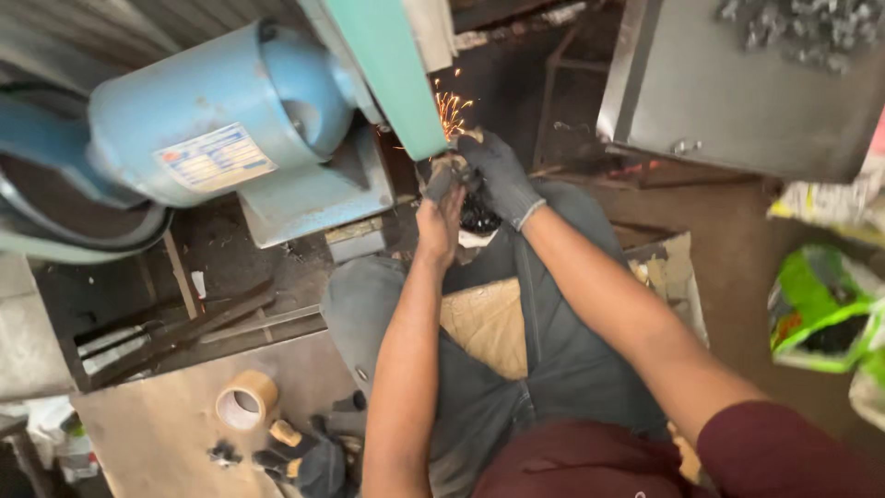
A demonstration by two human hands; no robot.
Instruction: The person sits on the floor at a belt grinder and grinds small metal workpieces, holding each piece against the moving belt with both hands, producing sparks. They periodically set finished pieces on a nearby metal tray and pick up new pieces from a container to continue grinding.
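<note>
My left hand (pixel 440 205) and my right hand (pixel 501 175), the right one in a dark grey glove, together grip a small metal workpiece (pixel 452 164). They press it against the grinder (pixel 392 74) under its green guard. Orange sparks (pixel 452 109) fly up from the contact point. The blue motor housing (pixel 212 120) of the machine sits to the left of my hands. I am seated, with my knees in grey trousers below my arms. The piece itself is mostly hidden by my fingers.
A roll of brown tape (pixel 244 400) and a pair of gloves (pixel 300 452) lie on the floor at lower left. Metal bars (pixel 175 334) lie beside the machine base. A grey metal box (pixel 747 92) holding small parts stands at upper right, a green bag (pixel 820 309) at right.
</note>
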